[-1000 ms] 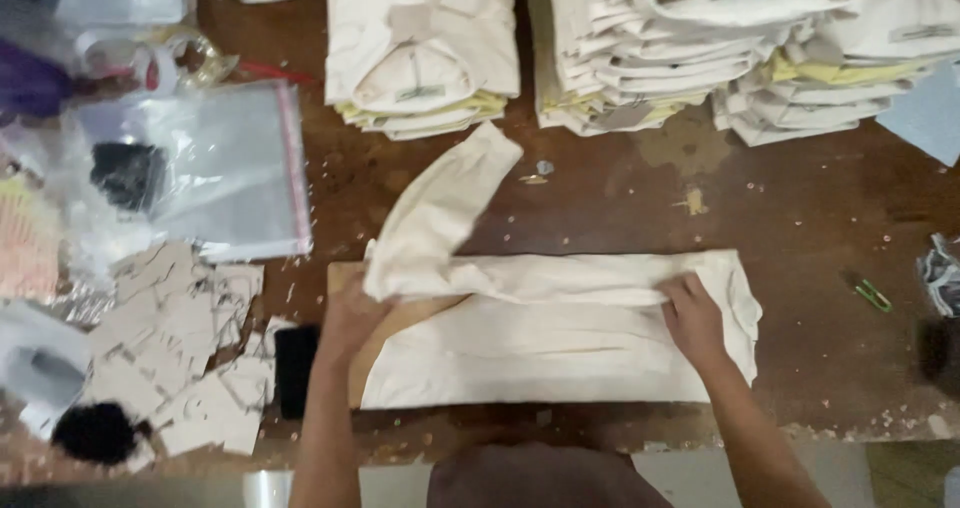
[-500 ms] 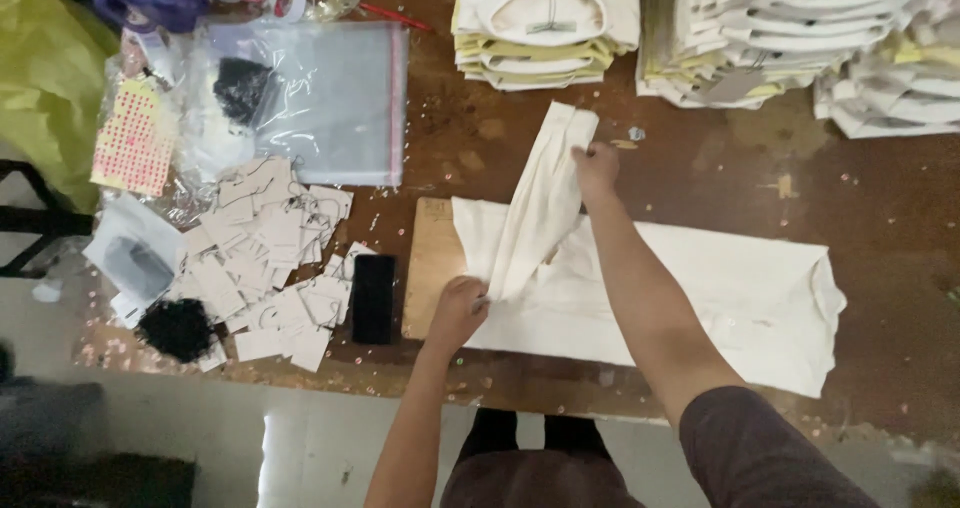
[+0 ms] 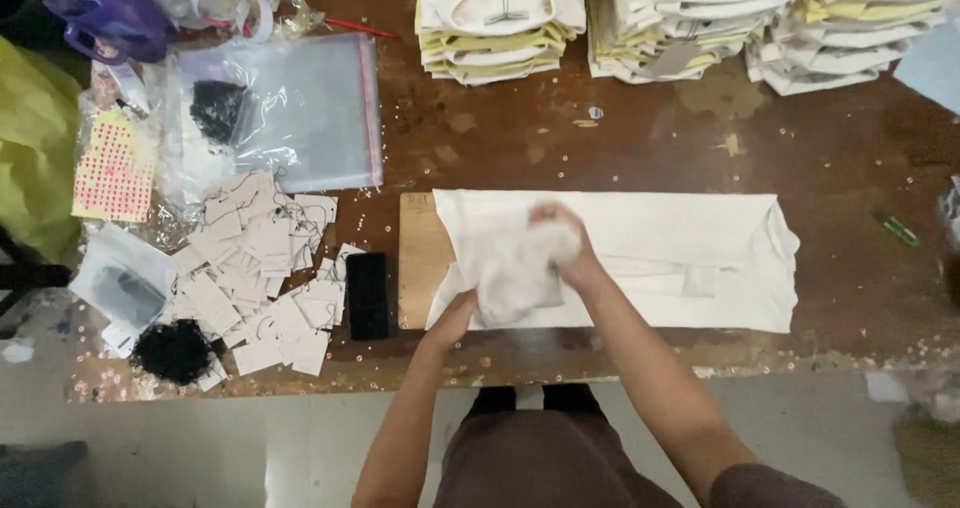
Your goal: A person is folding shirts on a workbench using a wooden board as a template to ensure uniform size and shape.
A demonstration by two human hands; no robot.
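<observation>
Sleeve (image 3: 515, 263) now folded onto cream shirt (image 3: 680, 258)

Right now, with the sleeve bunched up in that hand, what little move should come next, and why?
Probably lay the sleeve flat across the shirt and smooth it. The right hand holds it lifted and crumpled, while the left hand pins the shirt's near edge over the board. The rest of the shirt already lies flat, so only this bunched part stands up.
</observation>
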